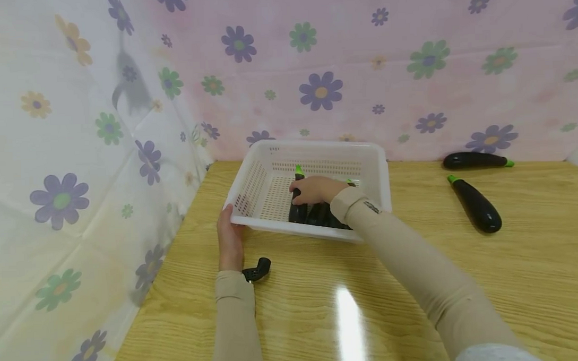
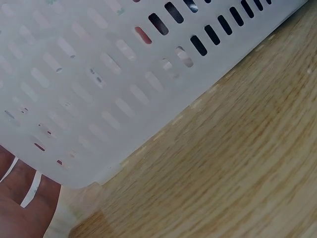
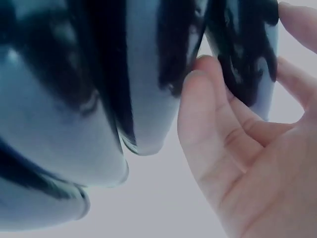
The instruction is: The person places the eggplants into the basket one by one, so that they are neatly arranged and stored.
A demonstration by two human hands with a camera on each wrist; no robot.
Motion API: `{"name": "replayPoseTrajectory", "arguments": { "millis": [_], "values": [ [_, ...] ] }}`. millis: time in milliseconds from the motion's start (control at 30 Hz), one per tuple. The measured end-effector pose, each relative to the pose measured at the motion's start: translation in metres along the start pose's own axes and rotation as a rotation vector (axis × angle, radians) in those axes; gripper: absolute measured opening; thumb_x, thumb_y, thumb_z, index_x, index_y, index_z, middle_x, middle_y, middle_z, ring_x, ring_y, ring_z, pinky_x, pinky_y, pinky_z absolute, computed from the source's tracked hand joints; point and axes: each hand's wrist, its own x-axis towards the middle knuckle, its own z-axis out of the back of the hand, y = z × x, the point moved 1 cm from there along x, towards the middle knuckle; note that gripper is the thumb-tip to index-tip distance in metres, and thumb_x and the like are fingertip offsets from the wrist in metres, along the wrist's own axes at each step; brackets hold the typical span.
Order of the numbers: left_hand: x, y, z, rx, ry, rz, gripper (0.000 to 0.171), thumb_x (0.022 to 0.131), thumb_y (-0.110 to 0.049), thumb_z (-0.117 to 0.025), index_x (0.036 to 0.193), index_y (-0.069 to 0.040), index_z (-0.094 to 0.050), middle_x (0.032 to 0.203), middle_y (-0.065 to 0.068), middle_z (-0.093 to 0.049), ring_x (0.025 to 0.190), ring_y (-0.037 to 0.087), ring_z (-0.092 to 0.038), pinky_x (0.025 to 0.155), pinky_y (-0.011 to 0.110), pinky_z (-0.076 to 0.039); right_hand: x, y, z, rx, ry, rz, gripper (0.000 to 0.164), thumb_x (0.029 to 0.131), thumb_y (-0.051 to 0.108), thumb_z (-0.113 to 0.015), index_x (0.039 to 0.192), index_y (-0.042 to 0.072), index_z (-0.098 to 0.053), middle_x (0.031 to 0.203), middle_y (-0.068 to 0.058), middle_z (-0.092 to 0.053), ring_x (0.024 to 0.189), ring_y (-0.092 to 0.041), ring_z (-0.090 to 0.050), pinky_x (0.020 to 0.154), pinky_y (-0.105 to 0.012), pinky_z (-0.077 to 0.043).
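Observation:
A white plastic basket [image 1: 314, 231] with slotted walls stands on the table and holds several dark eggplants with green stem ends. My left hand [image 1: 230, 241] holds the basket's front left corner; in the left wrist view its fingers [image 2: 47, 196] lie against the side, partly hidden behind the wall. Inside the basket, my right hand [image 1: 318, 189] grips the leftmost eggplant [image 1: 297, 214], thumb and fingers around it. The right wrist view shows that eggplant [image 3: 247, 54] between the fingers, beside other eggplants [image 3: 54, 109] lying close together. My right forearm hides part of the basket.
Two more eggplants lie on the wooden table [image 1: 417, 282] right of the basket: one [image 1: 474, 160] along the back edge, another [image 1: 476, 206] slanted in front of it. Flowered cloth [image 1: 285, 69] hangs behind and to the left. A black device [image 1: 257, 269] sits at my left wrist.

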Motion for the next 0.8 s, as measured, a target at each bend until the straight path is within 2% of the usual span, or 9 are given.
{"name": "replayPoseTrajectory", "arguments": {
  "millis": [67, 133, 300, 367, 600, 800],
  "values": [
    [0.0004, -0.0002, -0.0011, 0.002, 0.007, -0.002, 0.041, 0.091, -0.038, -0.043, 0.127, -0.018, -0.049, 0.129, -0.002, -0.046, 0.118, 0.013, -0.043, 0.100, 0.033, -0.028, -0.0004, 0.0007, 0.0009, -0.052, -0.009, -0.010, 0.050, 0.092, 0.038, -0.044, 0.137, 0.019, -0.034, 0.132, -0.005, -0.043, 0.101, -0.025, -0.052, 0.082, -0.041, -0.042],
    [0.0004, -0.0002, -0.0019, 0.008, 0.012, -0.005, 0.042, 0.091, -0.038, -0.043, 0.127, -0.018, -0.049, 0.130, -0.002, -0.045, 0.118, 0.014, -0.042, 0.100, 0.033, -0.028, -0.0012, 0.0007, 0.0016, -0.078, -0.010, -0.027, 0.050, 0.092, 0.039, -0.044, 0.136, 0.019, -0.035, 0.131, -0.004, -0.044, 0.106, -0.024, -0.049, 0.086, -0.042, -0.039],
    [-0.0005, 0.0001, -0.0018, 0.016, 0.006, -0.014, 0.042, 0.091, -0.038, -0.042, 0.128, -0.017, -0.048, 0.130, 0.000, -0.046, 0.118, 0.015, -0.043, 0.100, 0.034, -0.028, -0.0026, -0.0015, 0.0012, -0.063, 0.000, -0.057, 0.046, 0.092, 0.040, -0.042, 0.132, 0.018, -0.039, 0.123, -0.004, -0.048, 0.092, -0.021, -0.051, 0.078, -0.039, -0.041],
    [-0.0008, -0.0002, -0.0015, 0.017, 0.001, -0.015, 0.042, 0.091, -0.038, -0.042, 0.128, -0.017, -0.048, 0.130, 0.000, -0.046, 0.118, 0.015, -0.043, 0.100, 0.033, -0.028, -0.0027, -0.0023, 0.0006, -0.058, -0.009, -0.054, 0.044, 0.092, 0.038, -0.040, 0.132, 0.017, -0.040, 0.123, -0.004, -0.048, 0.092, -0.020, -0.050, 0.079, -0.039, -0.041],
    [-0.0027, -0.0003, -0.0025, 0.013, 0.000, -0.017, 0.042, 0.092, -0.038, -0.042, 0.127, -0.017, -0.049, 0.128, 0.000, -0.047, 0.117, 0.014, -0.044, 0.100, 0.033, -0.028, -0.0025, -0.0051, -0.0013, -0.109, -0.063, -0.075, 0.029, 0.092, 0.030, -0.041, 0.112, 0.014, -0.055, 0.109, -0.002, -0.056, 0.087, -0.019, -0.051, 0.076, -0.037, -0.042],
    [-0.0041, -0.0007, -0.0033, 0.019, 0.013, -0.016, 0.041, 0.092, -0.040, -0.041, 0.126, -0.020, -0.050, 0.129, -0.001, -0.047, 0.118, 0.014, -0.043, 0.101, 0.033, -0.027, -0.0060, -0.0054, -0.0019, -0.107, -0.084, -0.081, 0.031, 0.092, 0.030, -0.042, 0.115, 0.014, -0.056, 0.115, -0.002, -0.056, 0.091, -0.018, -0.052, 0.080, -0.037, -0.043]
  ]
}}
